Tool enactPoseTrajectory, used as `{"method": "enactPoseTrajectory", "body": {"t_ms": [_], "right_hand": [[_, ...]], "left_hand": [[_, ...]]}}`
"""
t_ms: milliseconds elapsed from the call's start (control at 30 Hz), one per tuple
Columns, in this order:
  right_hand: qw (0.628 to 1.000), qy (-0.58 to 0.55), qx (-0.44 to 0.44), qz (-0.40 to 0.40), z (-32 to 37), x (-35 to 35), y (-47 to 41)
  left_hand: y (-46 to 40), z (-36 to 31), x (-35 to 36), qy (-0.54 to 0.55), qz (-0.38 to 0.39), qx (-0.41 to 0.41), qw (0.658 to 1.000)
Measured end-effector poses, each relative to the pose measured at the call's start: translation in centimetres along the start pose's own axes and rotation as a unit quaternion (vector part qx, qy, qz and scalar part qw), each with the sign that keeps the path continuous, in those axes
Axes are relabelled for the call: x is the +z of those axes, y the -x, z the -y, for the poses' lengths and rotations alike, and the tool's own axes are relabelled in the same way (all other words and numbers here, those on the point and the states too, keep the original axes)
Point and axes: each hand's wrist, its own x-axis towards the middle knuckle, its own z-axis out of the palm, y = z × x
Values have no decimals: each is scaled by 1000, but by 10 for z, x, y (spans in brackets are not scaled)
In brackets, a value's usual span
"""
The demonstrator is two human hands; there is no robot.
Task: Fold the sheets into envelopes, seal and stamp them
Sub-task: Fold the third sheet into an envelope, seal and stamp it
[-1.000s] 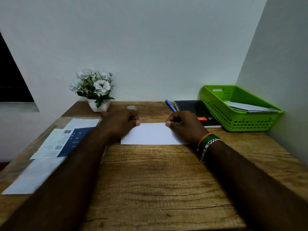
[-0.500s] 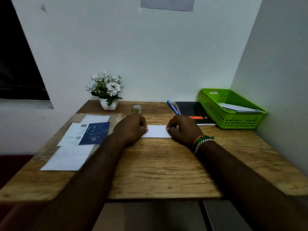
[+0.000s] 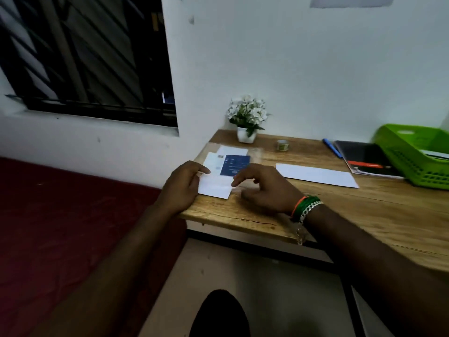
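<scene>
Grainy matt wooden table (image 3: pixel 364 215), matt white paper sheet (image 3: pixel 215 187), glossy green plastic basket (image 3: pixel 410 154).

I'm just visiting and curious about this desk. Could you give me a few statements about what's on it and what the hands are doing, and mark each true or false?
1. Both hands are at the white sheet near the table's left edge. True.
2. The folded sheet lies inside the green basket. False: it lies on the table, left of the basket.
3. The right hand wears bracelets at the wrist. True.
4. The left hand holds the blue pen. False: the pen lies beside the black notebook.
</scene>
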Motion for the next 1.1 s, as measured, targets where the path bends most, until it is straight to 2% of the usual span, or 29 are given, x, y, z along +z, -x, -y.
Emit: {"method": "enactPoseTrajectory", "body": {"t_ms": [167, 400, 500, 600, 700, 833, 933, 1100], "right_hand": [[997, -24, 49, 47, 11, 23, -20], [997, -8, 53, 64, 9, 25, -25], [999, 12, 30, 14, 9, 32, -24], [999, 18, 23, -38, 13, 37, -26], [995, 22, 13, -101, 29, 36, -28], [972, -120, 11, -201, 66, 17, -34], [942, -225, -4, -248, 93, -6, -37], [884, -349, -18, -309, 112, -45, -17]], "left_hand": [[-1, -2, 4, -8, 50, 0, 999], [-1, -5, 2, 53, 38, -56, 996], [0, -7, -1, 92, 29, -79, 992], [2, -10, -2, 125, 1, -68, 990], [9, -15, -8, 167, -90, -30, 981], [21, -34, -14, 200, -258, 27, 945], [23, -72, -15, 207, -283, 31, 936], [3, -130, -9, 123, -303, 58, 943]]}}
